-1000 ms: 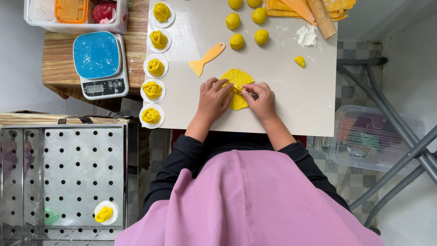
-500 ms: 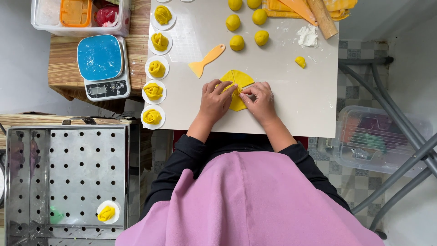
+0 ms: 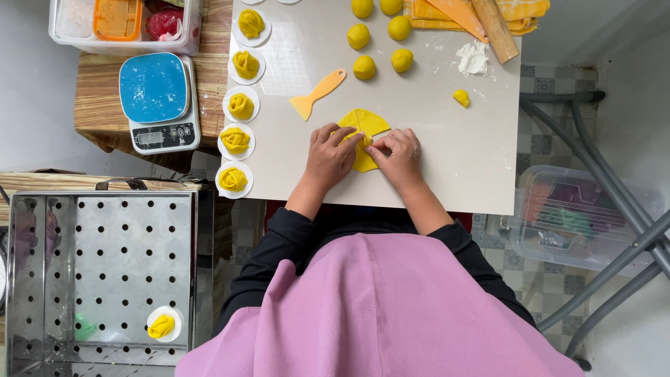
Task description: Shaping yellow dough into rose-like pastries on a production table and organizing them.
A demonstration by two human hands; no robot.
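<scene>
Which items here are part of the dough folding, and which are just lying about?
In use: left hand; right hand; yellow dough sheet; dough balls; shaped rolls.
Lying about: kitchen scale; plastic scraper; steamer tray; rolling pin.

A small scale (image 3: pixel 160 103) sits on the wooden table at the top left; it has a blue top and a dark front strip with a little grey screen (image 3: pixel 151 137). Above it is a clear plastic box (image 3: pixel 125 24) with an orange lid and something red inside. On the floor at the right lies another clear box (image 3: pixel 583 216) with red and green things in it.
</scene>
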